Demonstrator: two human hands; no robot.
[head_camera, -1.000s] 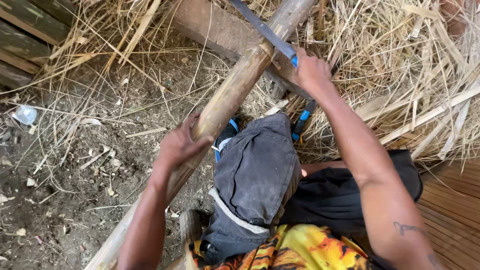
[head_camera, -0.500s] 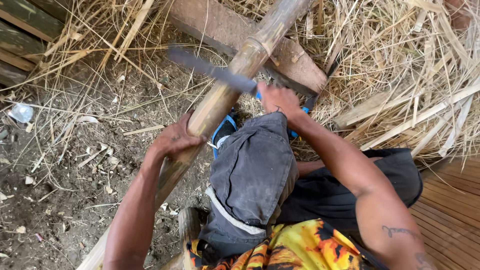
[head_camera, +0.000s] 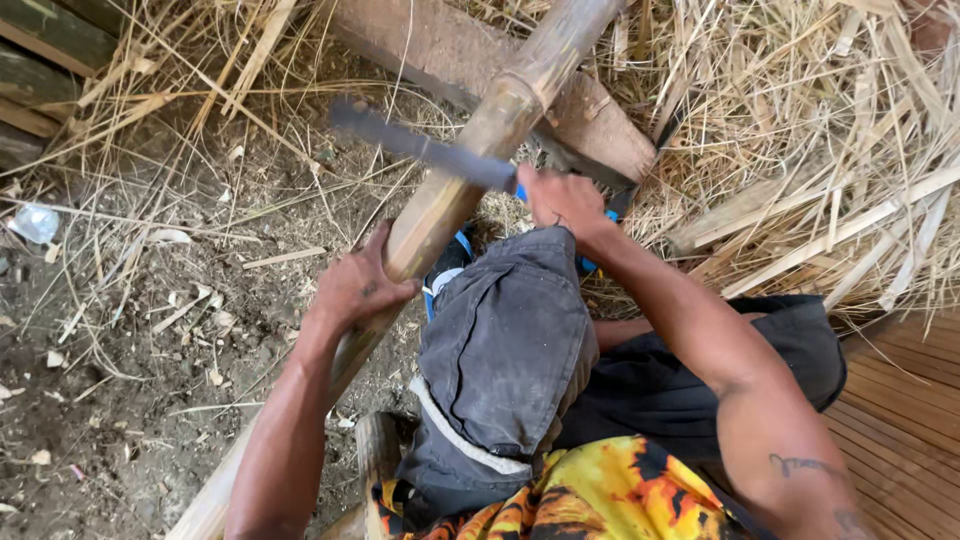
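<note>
Nearest, a bent knee in dark grey cloth (head_camera: 505, 350) fills six o'clock. At nine o'clock of it the left hand (head_camera: 362, 285) wraps the long tan bamboo pole (head_camera: 470, 160), which slants up toward one o'clock onto a brown wooden block (head_camera: 590, 125). The right hand (head_camera: 565, 200) grips a long dark steel blade (head_camera: 420, 147) laid across the pole. A glancing stroke could likely skid down the pole's smooth rind toward the left fingers.

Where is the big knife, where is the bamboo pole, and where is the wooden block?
big knife (head_camera: 420, 147), head view, on the middle of its dark blade.
bamboo pole (head_camera: 500, 115), head view, on the shaft beside its ringed joint.
wooden block (head_camera: 440, 45), head view, on its bare top face left of the pole.
</note>
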